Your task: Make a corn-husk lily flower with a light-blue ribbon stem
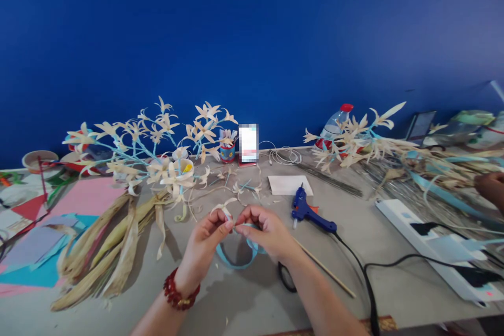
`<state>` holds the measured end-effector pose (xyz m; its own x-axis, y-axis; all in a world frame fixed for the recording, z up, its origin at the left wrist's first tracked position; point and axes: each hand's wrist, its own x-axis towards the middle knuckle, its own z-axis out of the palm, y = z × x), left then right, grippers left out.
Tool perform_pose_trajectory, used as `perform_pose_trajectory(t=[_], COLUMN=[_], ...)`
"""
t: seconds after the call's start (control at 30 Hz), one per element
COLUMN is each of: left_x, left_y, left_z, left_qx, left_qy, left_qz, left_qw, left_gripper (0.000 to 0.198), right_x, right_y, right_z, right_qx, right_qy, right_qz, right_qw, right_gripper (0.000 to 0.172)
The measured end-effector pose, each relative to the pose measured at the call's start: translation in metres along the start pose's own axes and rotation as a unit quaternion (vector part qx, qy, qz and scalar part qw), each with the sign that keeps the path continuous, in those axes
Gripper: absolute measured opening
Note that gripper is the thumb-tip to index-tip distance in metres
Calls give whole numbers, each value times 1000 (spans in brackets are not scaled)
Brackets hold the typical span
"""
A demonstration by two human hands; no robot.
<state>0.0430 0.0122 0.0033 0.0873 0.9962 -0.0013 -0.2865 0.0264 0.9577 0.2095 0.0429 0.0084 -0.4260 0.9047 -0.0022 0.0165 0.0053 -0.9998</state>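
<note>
My left hand (200,241) pinches the base of a small pale husk flower (225,205), its petals showing above the fingertips. Close beside it, my right hand (270,233) has thumb and finger closed on a light blue tape strip (236,266), which hangs in a loop below both hands. The fingertips almost meet, so the exact joint of flower and tape is hidden. Right of my hands lies a blue glue gun (305,211). A thin wooden stick (328,270) and a black scissors-like handle (286,278) are near my right forearm.
Dried corn husks (122,257) and coloured paper (92,194) lie left. Husk flower sprays (157,126) stand behind. A phone (248,143), white card (289,185), thin wires (331,178), bottle (334,125) and power strip (417,244) with cords are around. Another person's hand (490,189) is far right.
</note>
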Motion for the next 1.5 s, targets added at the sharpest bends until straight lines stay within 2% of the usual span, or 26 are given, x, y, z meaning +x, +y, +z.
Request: perform_pose_trajectory(t=[0.13, 0.23, 0.4, 0.63, 0.97, 1.17, 1.37, 1.5], left_x=[0, -1, -3, -2, -2, -3, -5, -4], left_y=[2, 4, 7, 7, 6, 5, 7, 4], left_z=[0, 1, 1, 0, 1, 2, 4, 7], left_qx=[-18, -37, -40, -22, -62, -93, -106, -113], left_qy=[-25, -43, -46, -22, -47, -51, -54, -17], left_qz=[-8, -16, -26, -28, -21, -26, -26, -27], left_qw=[999, 998, 998, 999, 997, 994, 993, 993], left_gripper=[8, 10, 12, 12, 11, 10, 11, 14], right_x=[0, -1, -3, -4, -2, -1, -1, -2], right_y=[-3, -4, -5, -5, -6, -4, -3, 0], right_z=[-2, -2, -3, -2, 1, 1, 3, 5], right_qx=[63, 97, 104, 52, 153, 185, 176, 139], right_qy=[-34, -44, -50, -7, -38, -65, -70, -36], right_qz=[60, 85, 66, 7, 91, 112, 84, 48], right_qw=[996, 991, 991, 999, 983, 974, 978, 988], right_gripper=[32, 38, 36, 28, 34, 33, 34, 34])
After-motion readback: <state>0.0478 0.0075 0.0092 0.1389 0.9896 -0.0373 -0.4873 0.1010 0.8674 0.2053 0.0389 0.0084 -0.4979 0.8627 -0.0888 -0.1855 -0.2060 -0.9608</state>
